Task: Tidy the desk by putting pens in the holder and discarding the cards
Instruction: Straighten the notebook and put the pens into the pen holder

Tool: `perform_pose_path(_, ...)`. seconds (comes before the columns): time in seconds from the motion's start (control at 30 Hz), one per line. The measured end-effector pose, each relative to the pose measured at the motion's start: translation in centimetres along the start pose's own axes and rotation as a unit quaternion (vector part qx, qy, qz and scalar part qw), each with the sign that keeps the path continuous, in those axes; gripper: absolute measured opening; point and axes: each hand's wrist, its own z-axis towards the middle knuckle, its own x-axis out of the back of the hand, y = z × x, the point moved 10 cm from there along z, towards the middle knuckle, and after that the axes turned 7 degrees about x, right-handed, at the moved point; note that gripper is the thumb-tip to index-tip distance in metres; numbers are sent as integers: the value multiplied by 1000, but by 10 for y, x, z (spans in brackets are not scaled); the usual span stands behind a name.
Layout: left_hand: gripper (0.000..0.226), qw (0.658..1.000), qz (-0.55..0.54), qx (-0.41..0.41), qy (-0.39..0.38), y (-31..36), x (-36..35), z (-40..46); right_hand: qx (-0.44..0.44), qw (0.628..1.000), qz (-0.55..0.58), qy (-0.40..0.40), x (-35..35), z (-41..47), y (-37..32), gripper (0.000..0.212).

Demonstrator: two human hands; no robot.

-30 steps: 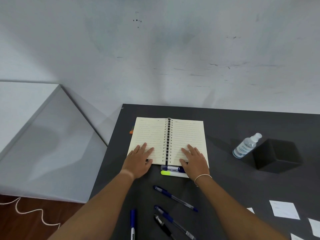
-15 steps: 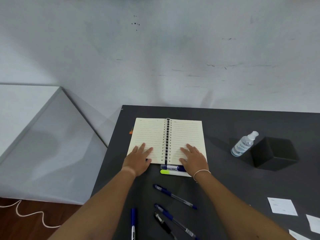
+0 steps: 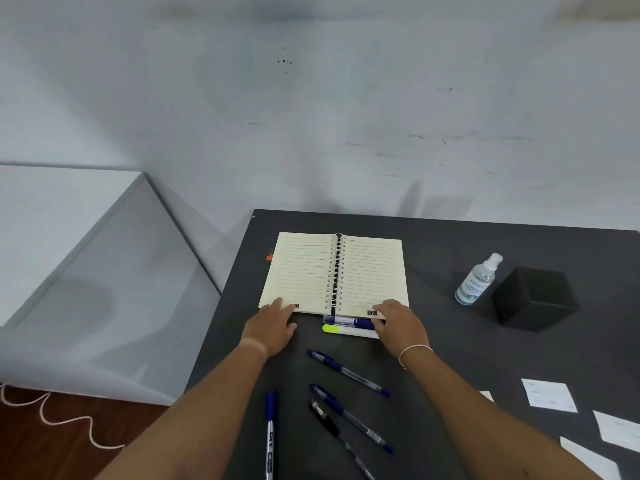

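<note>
An open spiral notebook (image 3: pixel 304 271) lies on the dark desk (image 3: pixel 450 341). My left hand (image 3: pixel 273 329) lies flat at its near left corner, fingertips on the page edge. My right hand (image 3: pixel 401 323) rests at the near right corner, thumb against the end of a blue marker (image 3: pixel 348 321); a yellow highlighter (image 3: pixel 341 329) lies just below it. Nearer me lie two blue pens (image 3: pixel 348 373) (image 3: pixel 349 417), a black pen (image 3: pixel 332 427) and another blue marker (image 3: pixel 270 434). The black cube holder (image 3: pixel 535 299) stands at the right. White cards (image 3: pixel 549 394) (image 3: pixel 620 431) lie at the near right.
A clear spray bottle (image 3: pixel 478 280) stands right against the holder's left side. A white cabinet (image 3: pixel 69 244) stands left of the desk, with a white cord (image 3: pixel 52 415) on the wooden floor below. The wall runs along the desk's far edge.
Both hands have slid back toward me from the notebook pages to its near edge. My right thumb now touches the blue marker.
</note>
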Motion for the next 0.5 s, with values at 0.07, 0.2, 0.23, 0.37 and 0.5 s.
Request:
perform_pose_path(0.07,50,1000,-9,8,4,-2,0,-9,14,1000,-3,11,3,-5,-3,33)
perform_pose_path(0.2,50,999,-37,30,11,-10,-3,-28,43,999,-7,3,3,-11,-8,33)
perform_pose_path(0.23,50,998,-45,41,9,-14,-6,-34,54,998,-11,-1,2,-13,-11,33)
perform_pose_path(0.37,49,992,-80,98,26,-25,-9,-60,105,994,-23,-16,1,-16,-21,32)
perform_pose_path(0.5,48,980,-102,167,34,-31,-20,-97,152,987,-22,-39,-2,-21,-27,34)
